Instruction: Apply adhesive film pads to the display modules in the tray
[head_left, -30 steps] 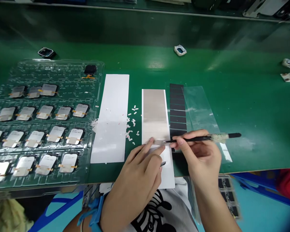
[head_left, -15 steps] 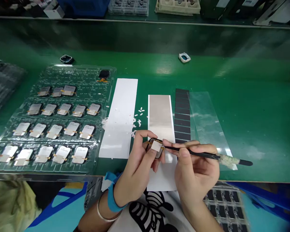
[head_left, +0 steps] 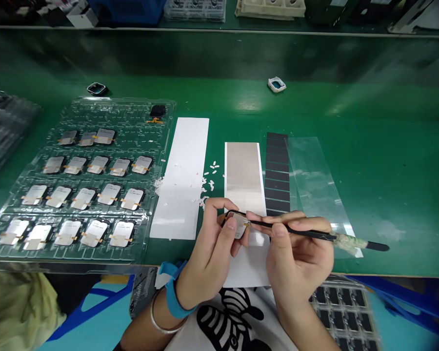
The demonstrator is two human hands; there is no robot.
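Note:
My left hand (head_left: 210, 253) is closed around a small watch screen (head_left: 240, 230), its silver back turned up and a dark rim showing along the top. The left thumb presses on that back. My right hand (head_left: 300, 261) grips black tweezers (head_left: 312, 234) like a pen, with pale tape wound round the far end. Their tip meets the right upper edge of the watch screen, close to the left fingers. Beneath both hands lies a white-edged strip of greyish sheet (head_left: 243, 165). The fingers partly hide the watch screen.
On the left, a clear tray (head_left: 139, 239) holds several similar screens. A white strip (head_left: 183, 170), small white scraps (head_left: 211, 185), a black segmented strip (head_left: 277, 170) and clear film (head_left: 314, 170) lie on the green bench. Two watch cases, one dark (head_left: 97, 88) and one white (head_left: 277, 85), sit farther back.
A pale square piece that stood out on the watch screen's back no longer shows; the left thumb now lies on the silver surface. The tweezers' tip stays at the screen's edge.

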